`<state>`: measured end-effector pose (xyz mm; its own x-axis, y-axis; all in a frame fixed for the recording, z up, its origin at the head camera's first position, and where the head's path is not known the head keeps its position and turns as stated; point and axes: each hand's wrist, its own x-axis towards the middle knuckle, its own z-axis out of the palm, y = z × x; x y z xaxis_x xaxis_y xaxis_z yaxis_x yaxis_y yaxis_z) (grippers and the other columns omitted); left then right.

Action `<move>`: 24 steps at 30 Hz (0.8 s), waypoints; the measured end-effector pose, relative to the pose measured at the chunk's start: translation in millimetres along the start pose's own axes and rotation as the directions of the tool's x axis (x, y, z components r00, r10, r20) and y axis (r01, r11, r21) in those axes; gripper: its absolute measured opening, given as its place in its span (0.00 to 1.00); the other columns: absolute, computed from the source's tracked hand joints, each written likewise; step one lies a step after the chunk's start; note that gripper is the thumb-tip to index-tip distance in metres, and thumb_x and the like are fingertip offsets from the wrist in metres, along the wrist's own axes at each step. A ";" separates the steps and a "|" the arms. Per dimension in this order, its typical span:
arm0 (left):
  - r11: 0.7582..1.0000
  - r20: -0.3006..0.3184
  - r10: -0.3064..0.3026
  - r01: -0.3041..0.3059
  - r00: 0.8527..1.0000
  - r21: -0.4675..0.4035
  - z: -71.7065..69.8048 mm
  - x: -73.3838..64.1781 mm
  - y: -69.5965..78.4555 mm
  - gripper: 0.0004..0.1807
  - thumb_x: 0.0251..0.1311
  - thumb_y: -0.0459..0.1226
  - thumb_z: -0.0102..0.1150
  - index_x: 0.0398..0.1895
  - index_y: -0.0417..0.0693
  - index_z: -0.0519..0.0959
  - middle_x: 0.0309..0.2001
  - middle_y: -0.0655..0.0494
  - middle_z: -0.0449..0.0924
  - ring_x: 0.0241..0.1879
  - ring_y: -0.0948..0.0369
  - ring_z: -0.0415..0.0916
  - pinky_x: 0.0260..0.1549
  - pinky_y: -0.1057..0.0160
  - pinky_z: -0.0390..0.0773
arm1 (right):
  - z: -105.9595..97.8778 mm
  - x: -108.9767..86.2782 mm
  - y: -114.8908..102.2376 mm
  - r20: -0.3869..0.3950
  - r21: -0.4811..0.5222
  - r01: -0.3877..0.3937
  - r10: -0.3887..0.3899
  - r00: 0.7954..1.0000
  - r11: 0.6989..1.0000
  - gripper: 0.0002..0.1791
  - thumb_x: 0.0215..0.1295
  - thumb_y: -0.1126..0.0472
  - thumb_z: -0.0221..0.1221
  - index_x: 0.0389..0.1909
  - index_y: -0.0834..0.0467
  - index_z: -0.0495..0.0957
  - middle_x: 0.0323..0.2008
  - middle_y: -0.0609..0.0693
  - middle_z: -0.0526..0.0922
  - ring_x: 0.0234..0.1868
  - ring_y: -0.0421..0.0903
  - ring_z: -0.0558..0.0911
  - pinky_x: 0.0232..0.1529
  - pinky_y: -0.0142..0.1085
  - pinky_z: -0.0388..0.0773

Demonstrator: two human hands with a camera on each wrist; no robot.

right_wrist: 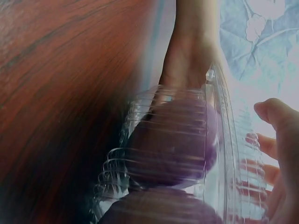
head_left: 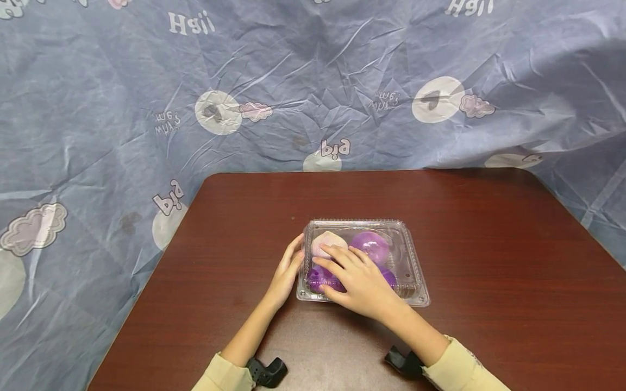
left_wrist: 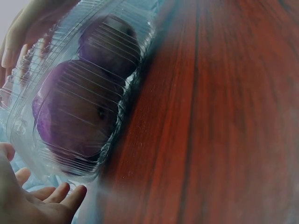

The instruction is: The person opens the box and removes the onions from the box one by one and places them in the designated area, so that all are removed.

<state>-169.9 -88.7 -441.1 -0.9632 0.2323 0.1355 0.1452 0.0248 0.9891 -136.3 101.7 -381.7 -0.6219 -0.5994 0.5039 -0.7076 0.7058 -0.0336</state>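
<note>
On desk: clear box, purple round items inside; right hand over top, fingers spread; left hand at side, fingers extended, neither grasping; risk: lopsided push could skid box

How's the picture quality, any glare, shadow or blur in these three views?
Head view: pale glare on the near tabletop; left wrist: hazy, the purple items dim; right wrist: cloth washed out, dark shadow beside the clear container, tabletop grain soft.
</note>
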 end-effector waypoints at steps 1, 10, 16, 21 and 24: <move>1.000 0.002 -0.001 0.001 1.000 -0.001 0.0 -0.1 -0.3 0.26 0.68 0.44 0.37 0.69 0.55 0.53 0.68 0.45 0.52 0.66 0.48 0.55 0.61 0.46 0.61 | 0.5 0.5 -0.7 0.005 -0.003 0.003 -0.003 1.000 1.000 0.26 0.53 0.44 0.58 0.55 0.46 0.72 0.58 0.49 0.73 0.59 0.45 0.72 0.56 0.49 0.69; 1.000 0.040 -0.018 0.018 0.999 0.008 -0.8 0.3 -4.2 0.26 0.69 0.47 0.35 0.69 0.57 0.51 0.71 0.46 0.47 0.69 0.47 0.47 0.61 0.42 0.57 | 4.1 5.2 -3.3 0.074 -0.030 0.030 -0.028 0.997 0.999 0.32 0.52 0.40 0.58 0.59 0.44 0.68 0.62 0.48 0.69 0.61 0.47 0.69 0.56 0.50 0.69; 1.000 0.054 -0.027 0.026 0.998 0.011 0.0 -1.0 -0.1 0.26 0.69 0.47 0.33 0.69 0.58 0.51 0.71 0.47 0.46 0.70 0.47 0.44 0.62 0.40 0.55 | 4.9 7.0 -4.7 0.156 -0.053 0.039 -0.030 0.987 0.998 0.36 0.50 0.36 0.57 0.61 0.43 0.65 0.64 0.48 0.67 0.62 0.49 0.68 0.58 0.50 0.67; 0.999 0.050 -0.039 0.038 0.998 0.020 0.2 -1.3 -1.1 0.26 0.69 0.49 0.33 0.69 0.59 0.51 0.71 0.46 0.46 0.69 0.46 0.45 0.62 0.41 0.56 | 5.8 6.7 -5.2 0.212 -0.095 0.057 -0.036 0.977 0.994 0.41 0.48 0.32 0.57 0.64 0.43 0.62 0.64 0.47 0.66 0.62 0.49 0.68 0.60 0.48 0.66; 0.999 0.056 -0.041 0.040 0.998 0.020 -0.5 -0.2 -6.1 0.26 0.68 0.50 0.33 0.69 0.61 0.51 0.71 0.47 0.45 0.69 0.45 0.45 0.61 0.40 0.55 | 7.1 7.0 -4.4 0.214 -0.113 0.072 -0.047 0.976 0.991 0.42 0.46 0.32 0.58 0.64 0.41 0.61 0.64 0.46 0.66 0.61 0.49 0.69 0.59 0.47 0.66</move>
<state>-170.7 -89.4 -447.2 -0.9543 0.2848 0.0911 0.1108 0.0540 0.9924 -140.0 91.7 -384.1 -0.6455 -0.6988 0.3084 -0.7083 0.6987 0.1006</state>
